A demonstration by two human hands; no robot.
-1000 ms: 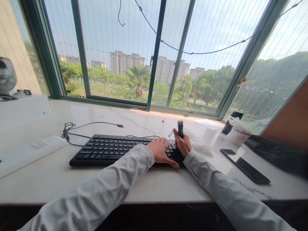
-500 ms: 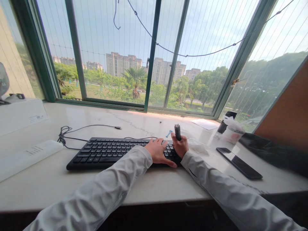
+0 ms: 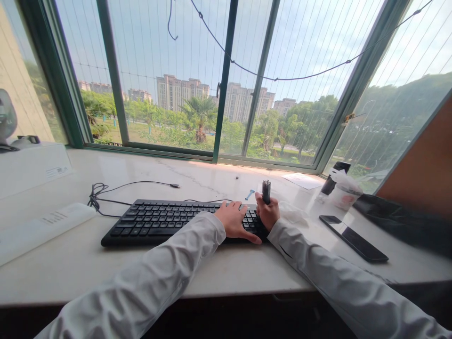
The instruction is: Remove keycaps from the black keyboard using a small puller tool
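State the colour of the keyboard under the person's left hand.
The keyboard is black, seen best in the head view.

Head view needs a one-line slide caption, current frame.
Left hand spread on black keyboard, right hand gripping dark handheld object at the keyboard's right end, on pale countertop.

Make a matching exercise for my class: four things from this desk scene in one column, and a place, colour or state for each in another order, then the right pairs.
1. Left hand
2. Right hand
3. Cable
4. Small strip

A. Closed around a black handheld object
B. Light blue
C. Spread out over the keyboard
D. Tangled, left of the keyboard

Pairs: 1-C, 2-A, 3-D, 4-B
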